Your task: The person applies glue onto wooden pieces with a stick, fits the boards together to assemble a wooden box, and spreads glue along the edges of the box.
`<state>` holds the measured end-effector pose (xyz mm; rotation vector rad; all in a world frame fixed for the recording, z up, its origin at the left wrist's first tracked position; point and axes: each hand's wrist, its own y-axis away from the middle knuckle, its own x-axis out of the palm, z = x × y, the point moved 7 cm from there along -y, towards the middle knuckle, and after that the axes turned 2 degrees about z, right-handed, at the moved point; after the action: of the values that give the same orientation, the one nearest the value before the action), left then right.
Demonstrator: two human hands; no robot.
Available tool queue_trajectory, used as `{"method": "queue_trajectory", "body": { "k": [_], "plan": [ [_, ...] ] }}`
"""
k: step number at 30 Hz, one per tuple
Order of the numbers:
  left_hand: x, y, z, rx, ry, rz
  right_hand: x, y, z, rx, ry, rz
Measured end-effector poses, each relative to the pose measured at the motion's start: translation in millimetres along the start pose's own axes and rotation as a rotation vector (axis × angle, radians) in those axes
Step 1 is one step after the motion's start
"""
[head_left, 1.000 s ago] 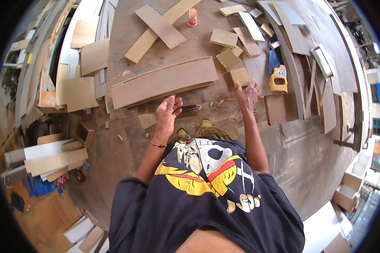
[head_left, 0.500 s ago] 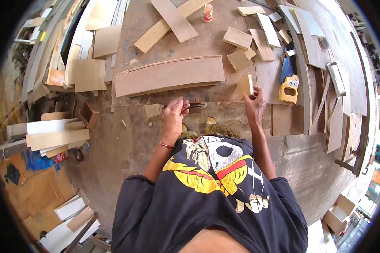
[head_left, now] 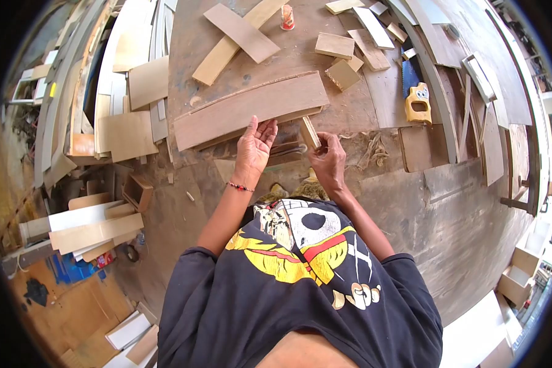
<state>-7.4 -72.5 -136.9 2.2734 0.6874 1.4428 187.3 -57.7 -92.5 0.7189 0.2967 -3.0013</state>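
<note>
My left hand (head_left: pixel 256 147) is turned palm up with its fingers stretched out. Its fingertips are at the front edge of a long plywood piece (head_left: pixel 251 110) on the workbench; whether they touch it I cannot tell. In my right hand (head_left: pixel 329 161), thumb and fingers pinch a small wooden block (head_left: pixel 310 132), held upright by its near end. The block stands close to the right end of the long piece, just over the bench's front edge. Nothing shows in my left palm.
Several wood offcuts (head_left: pixel 334 46) lie at the back right, near a yellow-handled handsaw (head_left: pixel 418 104). Two crossed boards (head_left: pixel 242 34) and a small red-and-white can (head_left: pixel 287 17) are at the back. Stacked panels (head_left: pixel 126 132) line the left, with more boards (head_left: pixel 98 230) below.
My right hand has brought the small wooden block leftward, towards my left hand. The left hand has moved forward to the long piece, its fingers opening out. My view has shifted slightly.
</note>
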Motion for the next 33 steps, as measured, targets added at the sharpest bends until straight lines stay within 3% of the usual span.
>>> {"method": "queue_trajectory", "body": {
  "k": [17,33],
  "plan": [
    [6.7,5.5,-27.8,0.128,-0.076,0.041,33.9,-39.6,4.5,-0.118,0.018,-0.186],
    [8.9,10.3,-17.2,0.152,-0.138,0.041,47.1,-51.3,-12.7,-0.015,-0.018,-0.201]
  ]
}}
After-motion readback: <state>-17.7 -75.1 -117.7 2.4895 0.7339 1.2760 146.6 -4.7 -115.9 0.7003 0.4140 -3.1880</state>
